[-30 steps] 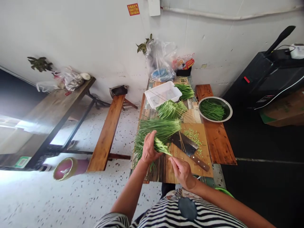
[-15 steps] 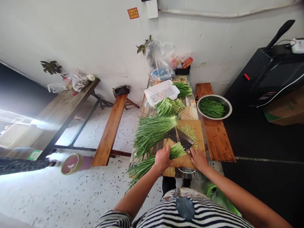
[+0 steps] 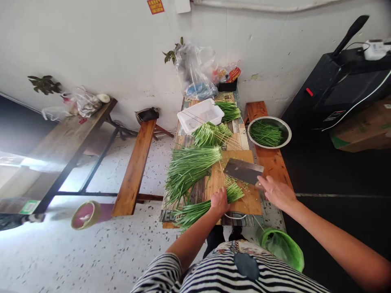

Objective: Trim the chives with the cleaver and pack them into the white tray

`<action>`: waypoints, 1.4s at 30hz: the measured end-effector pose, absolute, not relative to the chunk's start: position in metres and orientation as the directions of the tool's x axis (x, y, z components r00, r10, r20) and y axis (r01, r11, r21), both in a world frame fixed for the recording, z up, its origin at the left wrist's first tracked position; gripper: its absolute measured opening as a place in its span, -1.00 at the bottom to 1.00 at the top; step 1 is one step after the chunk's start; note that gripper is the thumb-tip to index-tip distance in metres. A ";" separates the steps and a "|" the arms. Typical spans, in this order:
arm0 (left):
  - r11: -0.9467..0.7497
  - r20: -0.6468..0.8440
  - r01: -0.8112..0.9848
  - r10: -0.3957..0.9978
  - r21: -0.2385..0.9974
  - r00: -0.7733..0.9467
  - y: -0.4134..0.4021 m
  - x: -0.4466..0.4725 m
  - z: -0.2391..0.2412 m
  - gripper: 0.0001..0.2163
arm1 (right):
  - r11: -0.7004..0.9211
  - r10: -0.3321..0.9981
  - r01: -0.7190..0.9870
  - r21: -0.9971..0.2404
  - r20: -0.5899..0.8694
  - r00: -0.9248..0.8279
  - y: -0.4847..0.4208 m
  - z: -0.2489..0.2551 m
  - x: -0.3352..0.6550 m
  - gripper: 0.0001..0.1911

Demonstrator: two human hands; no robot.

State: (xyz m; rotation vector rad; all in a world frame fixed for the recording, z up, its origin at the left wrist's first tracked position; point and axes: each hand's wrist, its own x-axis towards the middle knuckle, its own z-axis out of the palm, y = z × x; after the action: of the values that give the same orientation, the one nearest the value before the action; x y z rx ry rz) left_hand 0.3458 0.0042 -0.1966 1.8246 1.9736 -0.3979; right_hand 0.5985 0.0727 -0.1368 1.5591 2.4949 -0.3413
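Observation:
My left hand (image 3: 219, 201) is closed round a bunch of garlic chives (image 3: 195, 211), whose pale cut ends lie on the wooden cutting board (image 3: 252, 203). In my right hand (image 3: 276, 192) is a cleaver (image 3: 244, 170), gripped by its handle, its broad blade over the board and pointing left. Small chopped bits of stem are scattered under and around the blade. A larger pile of garlic chives (image 3: 192, 169) lies left of the board, ends to the right. Thin skewers rest beside it and across the trimmed chive bundles (image 3: 207, 135) farther back.
A white plastic tub (image 3: 201, 116) and clear plastic bags (image 3: 197, 73) stand at the table's far end. On the right bench (image 3: 273, 162) sits a metal bowl (image 3: 285, 140) of chives. A green bin (image 3: 295, 252) is on the floor near my right. Another wooden bench (image 3: 134, 171) stands left.
The cleaver has lifted and shifted right, away from the bunch, and its blade lies flatter. My left hand still holds the chives, now slightly farther right. The whole view has shifted a little.

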 end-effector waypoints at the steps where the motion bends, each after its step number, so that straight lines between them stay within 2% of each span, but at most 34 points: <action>1: 0.106 -0.468 0.991 0.882 0.076 -0.058 0.006 0.351 -0.195 -0.29 | 0.389 0.870 0.909 -0.147 -0.265 -0.415 0.068 -0.132 0.607 -0.35; 3: 0.115 -0.426 0.989 0.903 0.092 -0.066 0.008 0.357 -0.193 -0.27 | 0.301 0.901 0.917 -0.263 -0.238 -0.364 0.052 -0.125 0.618 -0.42; 5: 0.100 -0.377 0.989 0.925 0.110 -0.051 0.008 0.360 -0.193 -0.26 | 0.205 0.924 0.906 -0.369 -0.232 -0.304 0.031 -0.123 0.621 -0.59; 7: 0.066 -0.310 0.990 0.951 0.124 -0.024 0.006 0.359 -0.197 -0.27 | 0.151 0.927 0.898 -0.413 -0.256 -0.274 0.011 -0.126 0.619 -0.69; 11: -0.039 -0.209 0.990 0.975 0.137 0.068 0.000 0.357 -0.218 -0.30 | 0.212 0.921 0.913 -0.349 -0.242 -0.306 -0.010 -0.142 0.611 -0.71; 13: -0.077 -0.212 0.989 0.972 0.127 0.103 -0.001 0.359 -0.229 -0.31 | 0.238 0.917 0.924 -0.299 -0.245 -0.315 -0.013 -0.151 0.610 -0.71; 18: -0.072 -0.233 0.993 0.968 0.094 0.092 0.001 0.362 -0.240 -0.31 | 0.269 0.874 0.943 -0.197 -0.361 -0.325 -0.009 -0.158 0.611 -0.65; 27: -0.054 -0.252 0.988 0.964 0.142 0.089 0.001 0.356 -0.233 -0.35 | 0.286 0.855 0.937 -0.201 -0.388 -0.344 -0.003 -0.174 0.602 -0.66; 37: -0.088 -0.265 0.991 0.958 0.099 0.112 0.002 0.350 -0.238 -0.30 | 0.298 0.813 0.925 -0.237 -0.445 -0.376 0.020 -0.179 0.599 -0.65; 42: -0.097 -0.306 0.990 0.944 0.102 0.124 0.008 0.347 -0.240 -0.31 | 0.285 0.833 0.934 -0.217 -0.426 -0.353 0.034 -0.184 0.571 -0.69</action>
State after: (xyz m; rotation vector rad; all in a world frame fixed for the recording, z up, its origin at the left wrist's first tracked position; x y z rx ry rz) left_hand 0.3467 0.0084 -0.2395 2.1241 1.8957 -0.2343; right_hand 0.5714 0.0341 -0.1845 1.6315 2.3235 -0.6392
